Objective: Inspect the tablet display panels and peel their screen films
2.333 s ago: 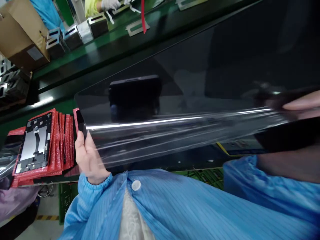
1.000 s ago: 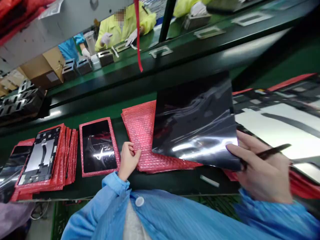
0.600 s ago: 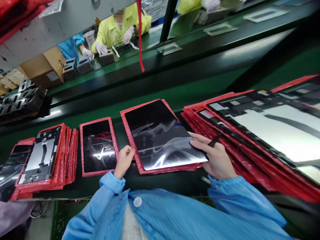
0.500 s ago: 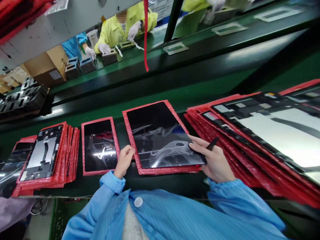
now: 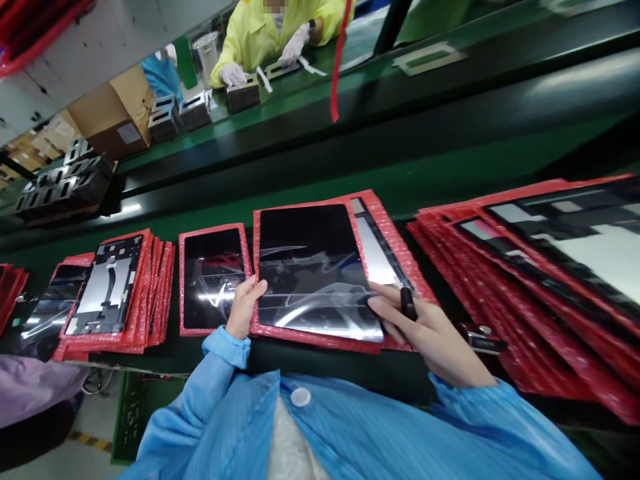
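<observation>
A dark tablet screen [image 5: 310,260] under glossy clear film lies on a pink bubble-wrap sheet [image 5: 320,339] in front of me. My left hand [image 5: 245,303] is closed on the sheet's left edge, thumb on top. My right hand [image 5: 415,320] pinches the screen's lower right edge. A black pen-like tool [image 5: 408,303] is tucked between that hand's fingers. Partly covered beneath, another panel [image 5: 377,257] shows its silver back on its own bubble-wrap sheet. Just left of my left hand, a smaller dark screen [image 5: 210,273] rests on pink wrap.
To the right leans a stack of wrapped panels [image 5: 500,313], with a dark metallic object [image 5: 480,337] beside it. Another panel stack [image 5: 107,287] stands left. Across the bench [image 5: 280,170], a co-worker in yellow [image 5: 250,40] handles dark boxes. A red strap [image 5: 339,73] hangs ahead.
The screen and its bubble-wrap sheet have shifted left off the pile, baring the silver-backed panel underneath. My left hand has taken hold of the sheet's edge. The view has also shifted.
</observation>
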A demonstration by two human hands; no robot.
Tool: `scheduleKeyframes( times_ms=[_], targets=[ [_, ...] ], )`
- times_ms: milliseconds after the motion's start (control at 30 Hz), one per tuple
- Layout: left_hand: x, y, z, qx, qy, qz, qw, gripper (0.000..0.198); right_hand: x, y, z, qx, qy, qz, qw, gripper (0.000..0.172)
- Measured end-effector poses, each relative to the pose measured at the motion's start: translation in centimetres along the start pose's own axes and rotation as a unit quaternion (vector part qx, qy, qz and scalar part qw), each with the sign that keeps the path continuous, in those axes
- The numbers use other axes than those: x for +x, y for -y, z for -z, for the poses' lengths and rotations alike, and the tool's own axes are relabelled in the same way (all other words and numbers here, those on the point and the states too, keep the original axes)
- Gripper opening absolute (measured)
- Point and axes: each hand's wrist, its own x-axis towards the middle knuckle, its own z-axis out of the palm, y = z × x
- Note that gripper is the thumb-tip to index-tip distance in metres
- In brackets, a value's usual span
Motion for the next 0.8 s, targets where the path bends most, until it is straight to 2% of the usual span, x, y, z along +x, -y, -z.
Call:
scheduleKeyframes(
  times_ms=[67, 200, 300, 400, 500, 667, 733, 800],
  targets=[
    [-0.4, -0.3, 2.4, 0.009, -0.039, -0.007, 0.999, 0.035, -0.2, 0.3, -0.5, -0.024, 0.043, 0.011, 0.999, 0.062],
    [-1.6, -0.8, 8.5, 0.029, -0.123, -0.017, 0.992, 0.038, 0.2, 1.1, -1.3, -0.074, 0.12, 0.053, 0.989, 0.056],
    [-1.9, -1.3, 12.6, 0.058, -0.168, -0.024, 0.984, 0.042, 0.6, 1.5, -1.4, -0.088, 0.119, 0.053, 0.988, 0.057],
    [-1.3, -1.4, 15.3, 0.107, -0.202, -0.041, 0.973, 0.039, 0.7, 1.8, -1.2, -0.081, 0.115, 0.035, 0.989, 0.057],
    [-0.1, -1.3, 16.3, 0.164, -0.222, -0.041, 0.96, 0.031, 0.5, 2.1, -0.9, -0.077, 0.09, 0.036, 0.992, 0.055],
    [1.3, -2.4, 16.0, 0.29, -0.236, -0.023, 0.927, 0.028, 0.3, 2.1, 1.2, -0.114, -0.007, 0.11, 0.987, 0.045],
    [1.3, -3.5, 15.8, 0.352, -0.235, -0.021, 0.906, 0.029, 0.4, 1.5, 2.6, -0.121, -0.08, 0.124, 0.982, 0.045],
    [1.1, -4.6, 15.6, 0.416, -0.224, -0.022, 0.881, 0.029, 0.7, 0.5, 4.2, -0.124, -0.181, 0.13, 0.967, 0.046]
  ],
)
